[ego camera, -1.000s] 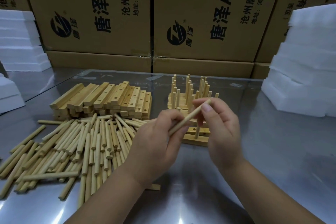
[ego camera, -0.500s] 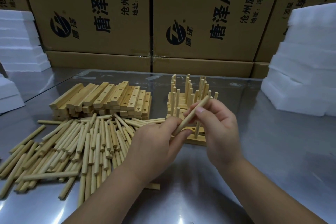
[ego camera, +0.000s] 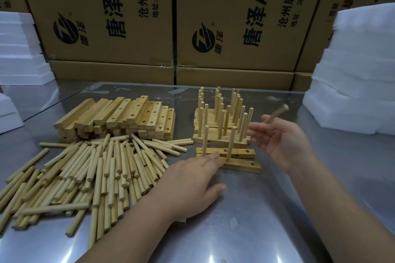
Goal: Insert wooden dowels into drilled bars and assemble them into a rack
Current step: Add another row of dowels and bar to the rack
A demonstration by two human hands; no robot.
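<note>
My left hand lies flat, fingertips at the front bar; my right hand lifts a blurred dowel, grip unclear; I'd judge it light, stiff, smooth, so pinch mid-shaft.

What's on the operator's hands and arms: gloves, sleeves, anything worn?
Nothing worn that shows. The left hand and right hand are bare, with no gloves, rings or watch visible. The left forearm and right forearm are bare to the frame edge, with no sleeve in view. Nails look short and unpainted. The right hand is motion-blurred.
</note>
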